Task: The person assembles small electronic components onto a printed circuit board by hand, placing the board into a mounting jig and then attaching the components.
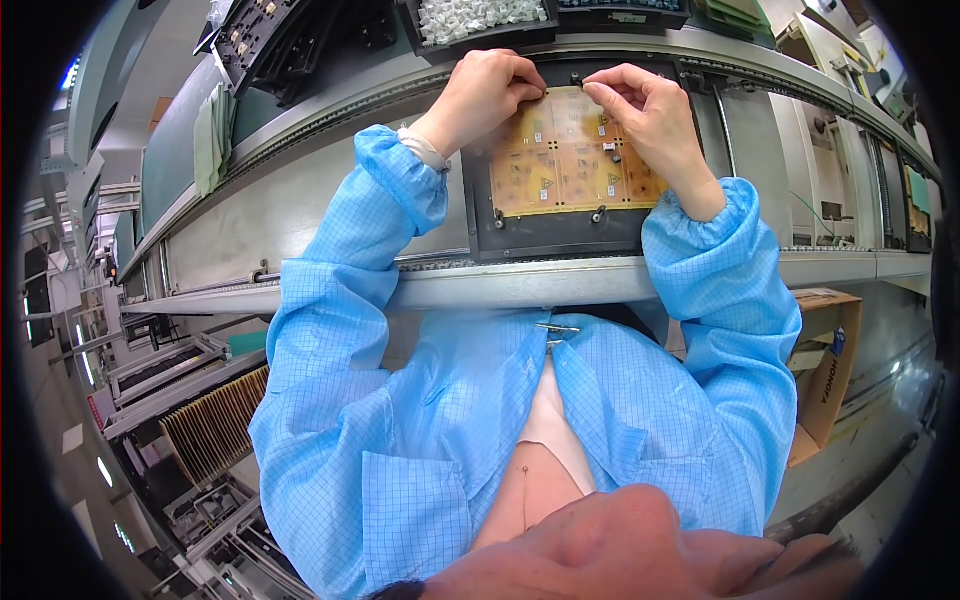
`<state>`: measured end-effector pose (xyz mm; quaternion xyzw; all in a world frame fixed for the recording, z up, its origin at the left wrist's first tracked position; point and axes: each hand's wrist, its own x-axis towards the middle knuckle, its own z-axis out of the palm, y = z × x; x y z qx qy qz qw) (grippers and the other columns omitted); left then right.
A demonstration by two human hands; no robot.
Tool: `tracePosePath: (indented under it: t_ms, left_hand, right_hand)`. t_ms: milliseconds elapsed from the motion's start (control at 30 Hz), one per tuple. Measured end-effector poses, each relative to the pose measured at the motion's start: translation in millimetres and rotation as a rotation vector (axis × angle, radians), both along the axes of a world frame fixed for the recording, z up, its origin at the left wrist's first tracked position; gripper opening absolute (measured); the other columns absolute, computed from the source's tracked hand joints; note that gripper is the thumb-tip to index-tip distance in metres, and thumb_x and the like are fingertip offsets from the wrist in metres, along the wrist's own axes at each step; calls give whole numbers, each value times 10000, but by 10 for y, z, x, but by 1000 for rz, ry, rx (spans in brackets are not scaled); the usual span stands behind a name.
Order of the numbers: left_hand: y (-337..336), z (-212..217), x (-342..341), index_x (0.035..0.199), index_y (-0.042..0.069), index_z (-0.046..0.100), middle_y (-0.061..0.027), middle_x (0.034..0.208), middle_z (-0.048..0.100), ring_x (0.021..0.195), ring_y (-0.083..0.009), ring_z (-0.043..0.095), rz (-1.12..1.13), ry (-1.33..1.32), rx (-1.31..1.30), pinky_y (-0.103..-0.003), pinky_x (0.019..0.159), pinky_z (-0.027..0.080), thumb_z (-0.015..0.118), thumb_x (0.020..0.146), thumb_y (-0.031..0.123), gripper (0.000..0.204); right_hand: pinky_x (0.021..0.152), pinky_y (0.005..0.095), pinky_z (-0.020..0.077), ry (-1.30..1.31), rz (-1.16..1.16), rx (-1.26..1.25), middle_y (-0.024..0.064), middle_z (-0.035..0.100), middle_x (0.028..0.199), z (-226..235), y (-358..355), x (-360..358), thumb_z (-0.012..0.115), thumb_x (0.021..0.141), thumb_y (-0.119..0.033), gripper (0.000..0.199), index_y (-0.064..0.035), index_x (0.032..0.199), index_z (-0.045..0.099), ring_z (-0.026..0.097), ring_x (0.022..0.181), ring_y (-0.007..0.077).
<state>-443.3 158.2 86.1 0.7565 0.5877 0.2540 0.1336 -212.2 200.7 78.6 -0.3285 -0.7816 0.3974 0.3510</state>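
Observation:
A yellow-brown circuit board panel (525, 175) lies flat in a black carrier frame (560, 238), with small knobs along its near and far edges. Over the panel's far left edge, my left hand (485, 98) is closed, thumb and fingertips drawn together in a pinch. My right hand (655, 115) reaches over the far right part, thumb and index finger close together beside a dark knob (576, 80). Whatever either pinch may hold is too small or hidden to make out. A small white-and-dark component (610, 149) stands on the panel near my right hand.
The carrier sits between two conveyor rails, the near rail (520, 285) running before my body. Beyond the far rail stands a black bin of white parts (480, 18). Black trays (310, 45) and a green cloth (212, 140) are at far left, a cardboard box (825, 385) at lower right.

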Motion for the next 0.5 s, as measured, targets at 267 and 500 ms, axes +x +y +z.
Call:
tracePosePath:
  t_ms: [267,500]
  left_hand:
    - [19,26,-23,918,57,757,-107,894,709,832,-271,697,-42,39,3,-338,770,561,710,827,94,109]
    - [-24,-42,51,883,70,752,-104,869,700,829,-293,676,-33,120,183,-374,765,554,710,800,108,100]
  right_hand:
    - [598,211,524,25,-2,-46,46,724,872,42,-57,-34,661,963,-170,196,-13,1063,722,643,719,73]
    - [588,197,500,34,8,30,35,718,856,12,-1,-40,667,959,-169,191,-14,1055,724,611,672,56]
